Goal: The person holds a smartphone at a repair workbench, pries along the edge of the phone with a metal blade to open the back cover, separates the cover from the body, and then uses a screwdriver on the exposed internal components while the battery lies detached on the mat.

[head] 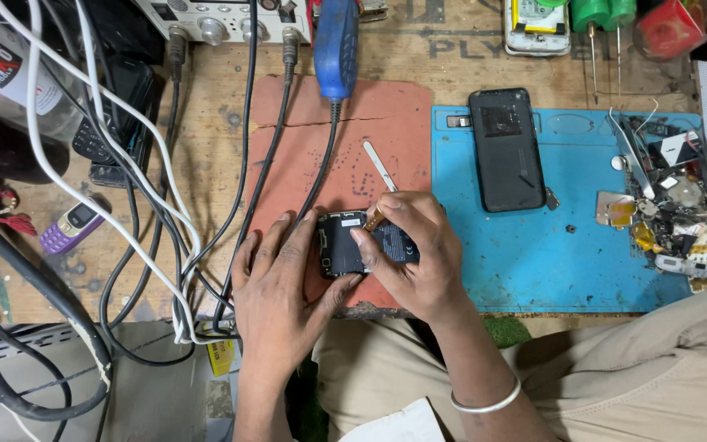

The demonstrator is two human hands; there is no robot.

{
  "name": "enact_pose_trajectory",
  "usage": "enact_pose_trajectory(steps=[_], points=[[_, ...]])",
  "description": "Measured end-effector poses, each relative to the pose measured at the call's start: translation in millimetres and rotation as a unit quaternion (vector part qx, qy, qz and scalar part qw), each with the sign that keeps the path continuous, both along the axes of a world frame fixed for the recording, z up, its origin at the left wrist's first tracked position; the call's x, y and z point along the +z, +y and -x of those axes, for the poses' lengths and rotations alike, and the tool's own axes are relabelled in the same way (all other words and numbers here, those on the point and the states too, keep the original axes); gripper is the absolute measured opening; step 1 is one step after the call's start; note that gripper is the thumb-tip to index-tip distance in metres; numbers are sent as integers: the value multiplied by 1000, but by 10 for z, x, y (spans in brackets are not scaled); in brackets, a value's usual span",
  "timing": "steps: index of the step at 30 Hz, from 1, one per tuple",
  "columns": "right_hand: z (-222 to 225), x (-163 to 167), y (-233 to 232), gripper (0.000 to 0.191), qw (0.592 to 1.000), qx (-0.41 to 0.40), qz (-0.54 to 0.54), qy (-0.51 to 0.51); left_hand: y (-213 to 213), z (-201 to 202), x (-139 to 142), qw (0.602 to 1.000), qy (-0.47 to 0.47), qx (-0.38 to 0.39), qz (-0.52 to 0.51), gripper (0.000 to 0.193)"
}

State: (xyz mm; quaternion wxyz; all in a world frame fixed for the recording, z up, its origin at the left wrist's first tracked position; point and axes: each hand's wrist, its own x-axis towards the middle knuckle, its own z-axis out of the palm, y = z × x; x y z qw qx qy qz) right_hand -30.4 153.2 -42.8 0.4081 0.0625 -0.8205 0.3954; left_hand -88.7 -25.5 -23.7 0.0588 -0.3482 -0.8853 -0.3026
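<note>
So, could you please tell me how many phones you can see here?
4: one opened in the hands, one black on the blue mat, a purple one and a dark keypad one among cables. Others may be hidden.

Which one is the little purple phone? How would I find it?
Start at the wooden bench and go to its left side, where the white and black cables run. The purple phone lies just left of them, near a red tassel. It is the only purple thing there, with a small screen and keys, far smaller than the black phone on the blue mat.
</note>
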Motion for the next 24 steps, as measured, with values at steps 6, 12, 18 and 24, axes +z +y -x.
enact_pose_trajectory(steps=[6, 12, 18, 24], points=[[-5, 3, 6, 70, 998, 51, 36, -4, 5, -4, 4, 1000, 1, -1, -2, 81], [0, 12, -17, 71, 992, 73, 103, -2, 6, -2, -12, 1000, 1, 1, 7, 81], [-8, -8, 28, 74, 999, 25, 6, -24, 5, -4, -9, 1000, 1, 0, 6, 81], [-53, -45, -10, 75, 979, 87, 178, -37, 5, 2, 6, 1000, 5, -3, 1, 81]])
